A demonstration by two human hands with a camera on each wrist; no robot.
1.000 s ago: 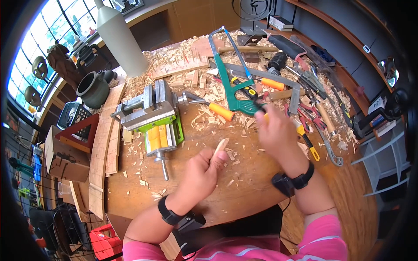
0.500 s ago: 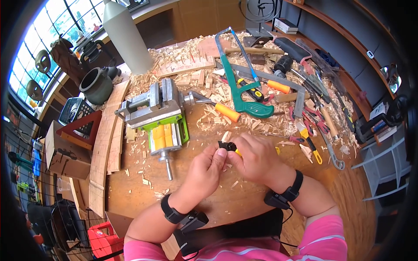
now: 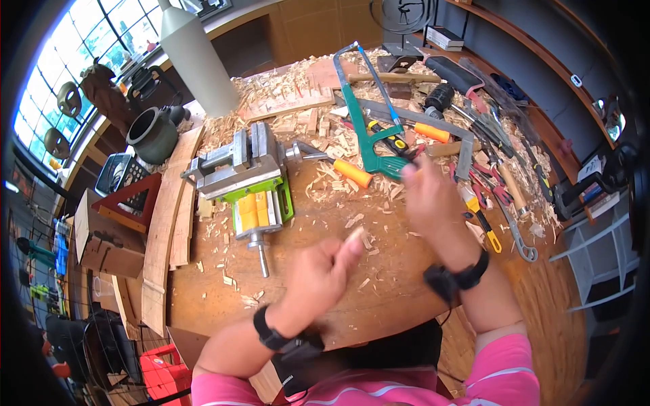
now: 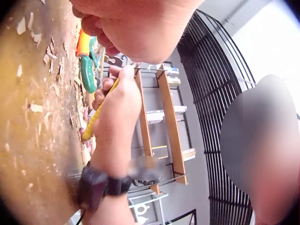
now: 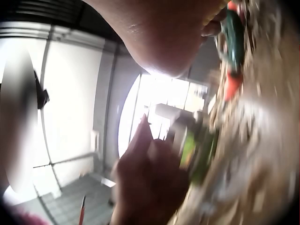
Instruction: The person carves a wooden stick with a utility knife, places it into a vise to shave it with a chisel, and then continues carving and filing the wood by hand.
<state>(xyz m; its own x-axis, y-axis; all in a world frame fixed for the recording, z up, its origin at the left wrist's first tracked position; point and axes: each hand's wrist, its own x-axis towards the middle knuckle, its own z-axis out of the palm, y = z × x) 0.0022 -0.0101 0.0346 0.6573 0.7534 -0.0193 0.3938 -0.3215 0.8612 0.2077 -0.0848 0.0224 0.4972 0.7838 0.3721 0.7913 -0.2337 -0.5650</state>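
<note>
Pinched between thumb and fingers of my left hand (image 3: 315,281) is a small pale wood piece (image 3: 355,234), its tip sticking out past the thumb. My right hand (image 3: 440,206), blurred, is raised to the right of it, apart from the wood and near the green handle of the hacksaw (image 3: 365,145). In the left wrist view, the right hand (image 4: 119,105) has its fingers curled round a slim yellow-handled tool (image 4: 96,117); its working end cannot be made out. The right wrist view shows the left hand (image 5: 150,176) blurred.
A metal vise (image 3: 237,162) with a green base stands left of the hands. Wood shavings, an orange-handled tool (image 3: 352,173), pliers (image 3: 500,193) and a yellow-black cutter (image 3: 486,227) lie on the bench (image 3: 223,308). Long boards (image 3: 162,250) line its left side.
Half a second ago both hands met at the wood piece, a black tool part between them. The right hand has since swung up and right, away from the left, which still holds the wood.
</note>
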